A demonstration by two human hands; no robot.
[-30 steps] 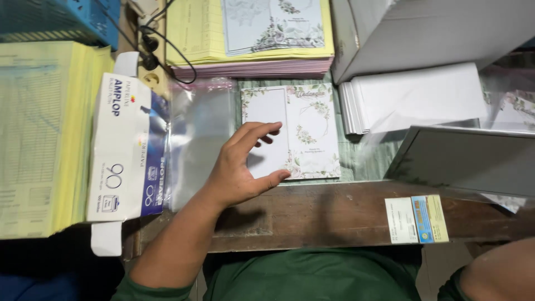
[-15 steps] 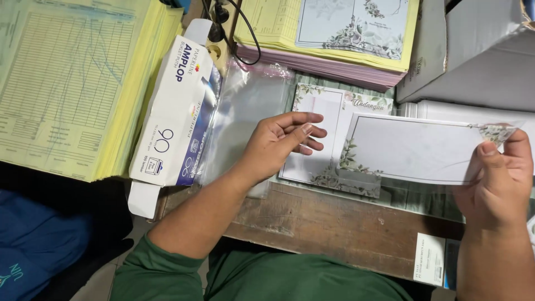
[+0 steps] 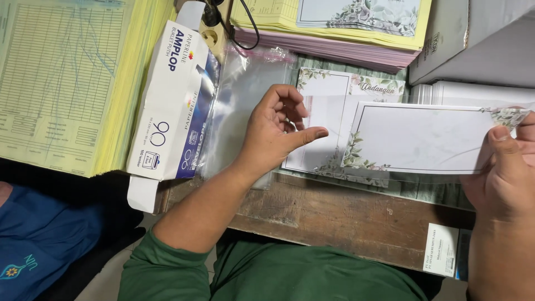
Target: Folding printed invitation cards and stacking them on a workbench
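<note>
the right hand [image 3: 504, 178], at the right edge of the frame, pinches a smooth white rectangular card with a leafy printed border [image 3: 423, 138], held flat at centre right. the left hand [image 3: 277, 129], mid-frame, hovers with fingers loosely curled and gripping nothing, over a glossy clear plastic sleeve [image 3: 245, 106] and a floral card stack [image 3: 334, 89] on the worn wooden desk [image 3: 334, 214].

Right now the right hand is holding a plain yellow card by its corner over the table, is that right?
Not quite. The head view shows the right hand holding a white card with green leaves printed at its corners, not a plain yellow one. It does hold it by its corner, above the wooden table, while the left hand is open over another floral card.
</note>
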